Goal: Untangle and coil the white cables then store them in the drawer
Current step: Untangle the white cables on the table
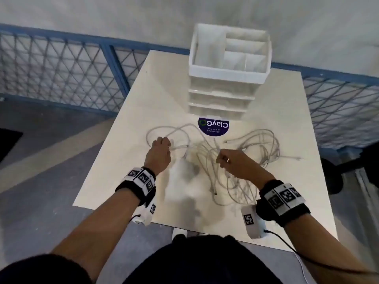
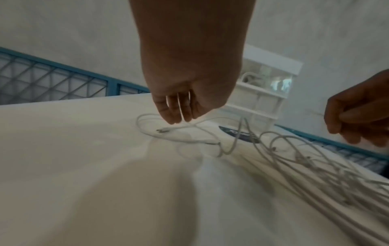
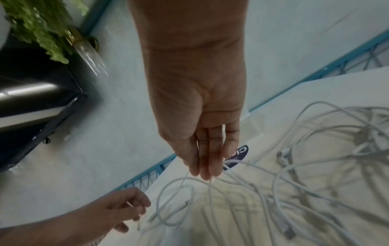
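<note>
Still at the untangling stage: the white cables lie knotted on the table in front of the shut drawer unit, left hand and right hand each pinching a strand, so next I'd tease one cable free.
</note>
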`<state>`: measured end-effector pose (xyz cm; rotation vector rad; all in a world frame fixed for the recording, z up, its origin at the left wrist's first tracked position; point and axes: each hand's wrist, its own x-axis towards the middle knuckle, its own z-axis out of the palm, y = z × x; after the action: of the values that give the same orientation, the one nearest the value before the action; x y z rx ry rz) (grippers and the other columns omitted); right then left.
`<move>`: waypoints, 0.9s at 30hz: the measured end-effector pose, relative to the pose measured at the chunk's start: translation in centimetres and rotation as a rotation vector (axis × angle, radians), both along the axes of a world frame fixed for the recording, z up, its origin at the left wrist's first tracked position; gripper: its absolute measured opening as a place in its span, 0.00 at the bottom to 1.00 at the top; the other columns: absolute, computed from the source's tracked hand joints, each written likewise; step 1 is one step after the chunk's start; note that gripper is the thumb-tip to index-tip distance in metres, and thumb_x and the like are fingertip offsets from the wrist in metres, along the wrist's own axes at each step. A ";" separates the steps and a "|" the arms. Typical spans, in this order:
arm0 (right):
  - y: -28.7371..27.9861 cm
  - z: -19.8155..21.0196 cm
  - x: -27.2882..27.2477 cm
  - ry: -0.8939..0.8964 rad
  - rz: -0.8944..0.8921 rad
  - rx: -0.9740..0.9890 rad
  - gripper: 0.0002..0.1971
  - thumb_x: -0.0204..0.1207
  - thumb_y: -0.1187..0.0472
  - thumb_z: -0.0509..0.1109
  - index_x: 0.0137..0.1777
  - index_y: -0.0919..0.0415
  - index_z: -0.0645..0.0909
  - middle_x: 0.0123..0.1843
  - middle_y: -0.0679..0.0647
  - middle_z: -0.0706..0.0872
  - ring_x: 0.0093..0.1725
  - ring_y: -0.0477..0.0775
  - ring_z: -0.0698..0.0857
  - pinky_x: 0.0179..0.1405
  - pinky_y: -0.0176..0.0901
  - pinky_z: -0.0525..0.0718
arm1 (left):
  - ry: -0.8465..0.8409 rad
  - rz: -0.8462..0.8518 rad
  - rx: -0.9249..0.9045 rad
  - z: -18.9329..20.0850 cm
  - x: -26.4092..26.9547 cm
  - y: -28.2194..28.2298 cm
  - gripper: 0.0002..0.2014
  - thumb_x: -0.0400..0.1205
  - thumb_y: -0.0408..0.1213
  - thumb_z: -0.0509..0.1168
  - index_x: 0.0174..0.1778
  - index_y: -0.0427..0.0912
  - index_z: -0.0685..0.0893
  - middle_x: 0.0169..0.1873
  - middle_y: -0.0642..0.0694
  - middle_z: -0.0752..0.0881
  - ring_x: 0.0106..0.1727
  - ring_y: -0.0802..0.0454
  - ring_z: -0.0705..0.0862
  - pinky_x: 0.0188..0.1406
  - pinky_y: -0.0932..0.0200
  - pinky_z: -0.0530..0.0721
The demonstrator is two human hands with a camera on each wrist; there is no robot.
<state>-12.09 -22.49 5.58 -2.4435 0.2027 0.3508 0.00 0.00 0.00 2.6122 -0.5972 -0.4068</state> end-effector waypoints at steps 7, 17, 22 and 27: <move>0.8 -2.4 5.4 -0.044 -0.022 -0.026 0.05 0.78 0.61 0.63 0.49 0.59 0.80 0.48 0.58 0.86 0.46 0.58 0.83 0.51 0.58 0.83 | 0.040 0.142 0.194 -1.7 3.5 -0.5 0.20 0.84 0.35 0.57 0.70 0.30 0.68 0.69 0.30 0.69 0.70 0.32 0.68 0.63 0.40 0.73; 1.8 -3.2 10.8 -0.173 0.004 -0.196 0.25 0.76 0.62 0.69 0.73 0.54 0.71 0.66 0.59 0.73 0.65 0.61 0.71 0.68 0.54 0.67 | 0.111 -0.185 -0.256 0.6 4.7 -4.7 0.09 0.80 0.22 0.55 0.54 0.30 0.73 0.50 0.35 0.76 0.44 0.36 0.82 0.42 0.58 0.82; 0.5 -3.1 11.2 -0.283 -0.131 -0.253 0.12 0.80 0.55 0.61 0.53 0.58 0.83 0.60 0.58 0.78 0.58 0.64 0.72 0.57 0.56 0.65 | 0.019 -0.040 -0.663 5.5 5.0 -5.8 0.05 0.83 0.28 0.56 0.50 0.35 0.77 0.39 0.46 0.80 0.35 0.65 0.79 0.40 0.73 0.75; -4.5 -3.3 9.3 -0.041 -0.201 -0.106 0.13 0.83 0.58 0.58 0.39 0.53 0.79 0.42 0.51 0.88 0.46 0.51 0.82 0.56 0.54 0.66 | 0.169 0.309 -1.107 7.9 7.4 -3.0 0.08 0.87 0.32 0.52 0.44 0.41 0.74 0.38 0.49 0.83 0.39 0.65 0.87 0.43 0.67 0.84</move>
<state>-2.81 -26.95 2.26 -2.5040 0.4547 0.2054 7.43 -3.00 7.91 1.5424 -0.2264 -0.1199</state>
